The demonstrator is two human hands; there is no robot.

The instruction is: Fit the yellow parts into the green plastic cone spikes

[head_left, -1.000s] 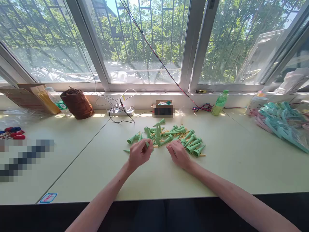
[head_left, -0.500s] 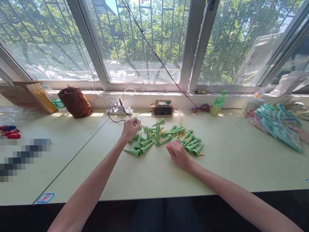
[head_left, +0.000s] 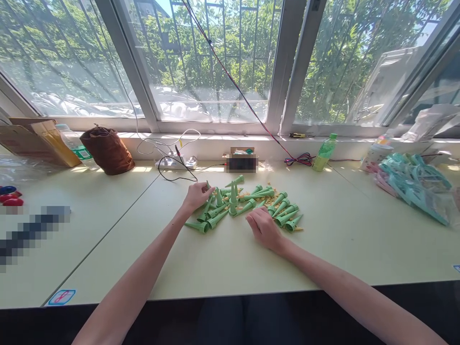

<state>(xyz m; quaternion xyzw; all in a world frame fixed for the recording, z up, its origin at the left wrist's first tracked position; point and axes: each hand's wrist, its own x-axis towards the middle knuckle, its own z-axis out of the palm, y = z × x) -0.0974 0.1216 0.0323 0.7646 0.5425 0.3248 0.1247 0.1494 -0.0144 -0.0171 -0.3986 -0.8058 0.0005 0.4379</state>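
Fingers of the left hand [head_left: 197, 195] are pinched narrow around a green plastic cone [head_left: 208, 184], its pointed tip poking up beside the thumb at the far left edge of a heap of similar hollow cones [head_left: 286, 218], mostly lying on their sides. Curled inward, the right hand [head_left: 265, 229] rests on the pale tabletop [head_left: 230, 263] at the heap's near side, and whether it holds anything cannot be told. Small tan pegs [head_left: 278, 197] lie among the cones, with one pair of cones [head_left: 233, 200] upright near the middle.
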